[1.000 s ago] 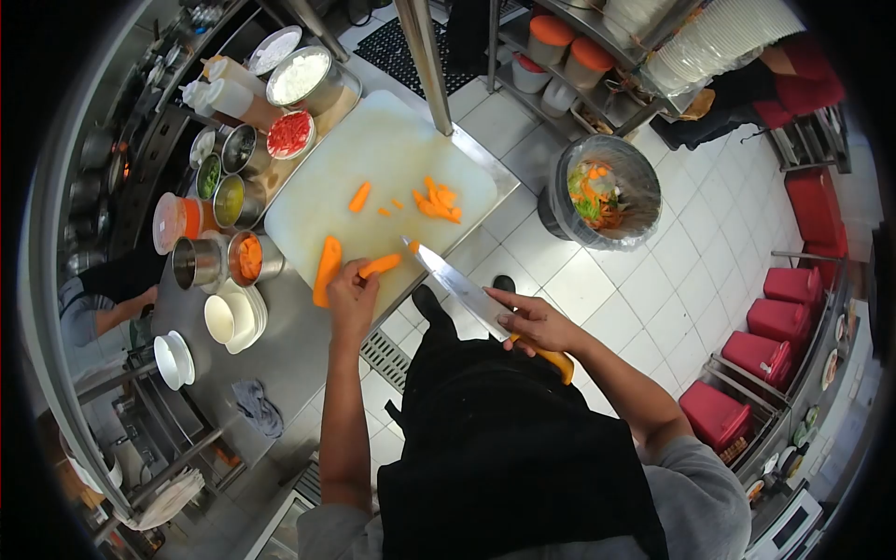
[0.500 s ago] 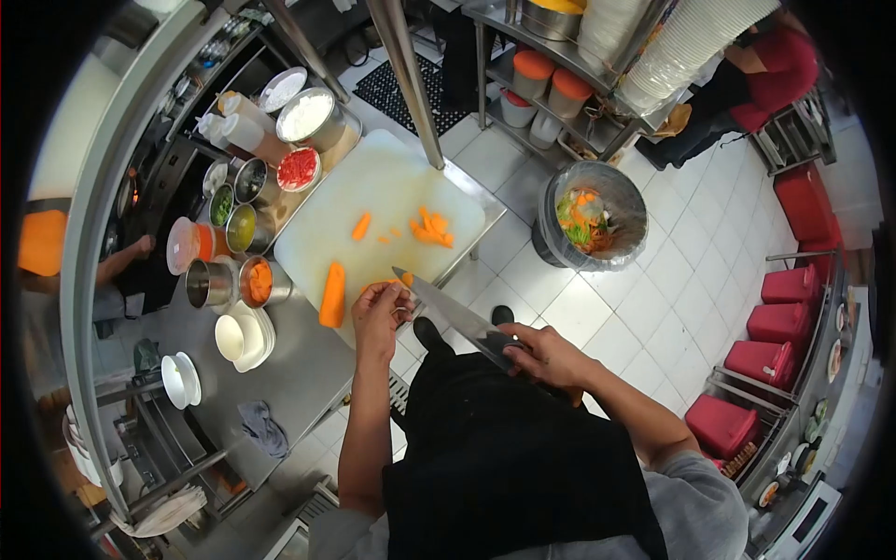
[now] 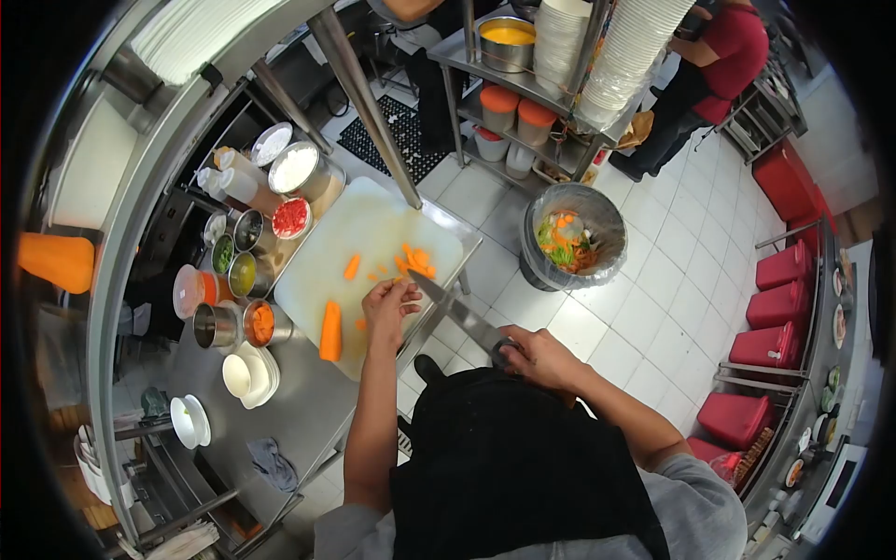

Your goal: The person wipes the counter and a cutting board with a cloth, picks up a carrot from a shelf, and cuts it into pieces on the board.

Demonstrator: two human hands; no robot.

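Note:
My right hand (image 3: 537,355) is closed around the dark handle of a large kitchen knife (image 3: 459,314). The blade points up and left, its tip near the cut carrot pieces (image 3: 416,260) on the cutting board (image 3: 315,245). My left hand (image 3: 387,308) is over the board's near edge, just left of the blade, fingers curled together; whatever they may hold is hidden. Left of that hand lies a thick peeled carrot (image 3: 330,331), with a small orange piece (image 3: 360,324) between them. Farther up the board rests a carrot stick (image 3: 352,267).
Left of the board stand a bowl of chopped red food (image 3: 291,217), a metal container of carrot pieces (image 3: 262,323) and white bowls (image 3: 250,374). A lined bin (image 3: 573,236) of scraps is on the floor to the right. Another person (image 3: 723,56) stands at upper right.
My left hand has moved slightly up and right, and the orange piece at its fingers no longer shows. The knife tip is now beside the cut pieces. The whole view has shifted.

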